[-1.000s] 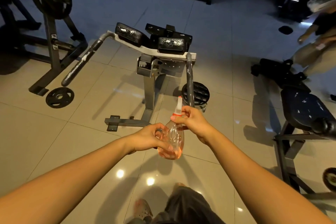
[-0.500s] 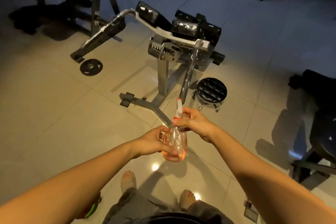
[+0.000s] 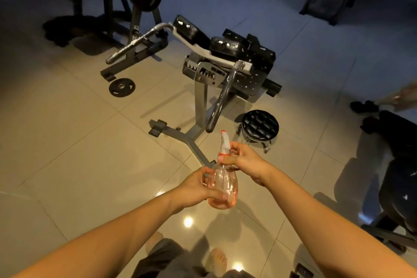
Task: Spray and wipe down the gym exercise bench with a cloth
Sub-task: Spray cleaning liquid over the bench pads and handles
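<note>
one wide head-worn camera looks forward and steeply down at the tiled floor (image 3: 67,153), the exercise bench (image 3: 223,49) near ahead.

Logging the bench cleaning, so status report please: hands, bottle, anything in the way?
Left hand grips spray bottle body; right hand pinches its neck. Bench ahead, apart from bottle. Round stool stands near bench's foot.

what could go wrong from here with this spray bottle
Both the left hand and right hand grip the spray bottle and no cloth is in view, so spray might sit unwiped. The right hand pinches the sprayer neck; if it loosens, liquid could spill on the glossy floor.
</note>
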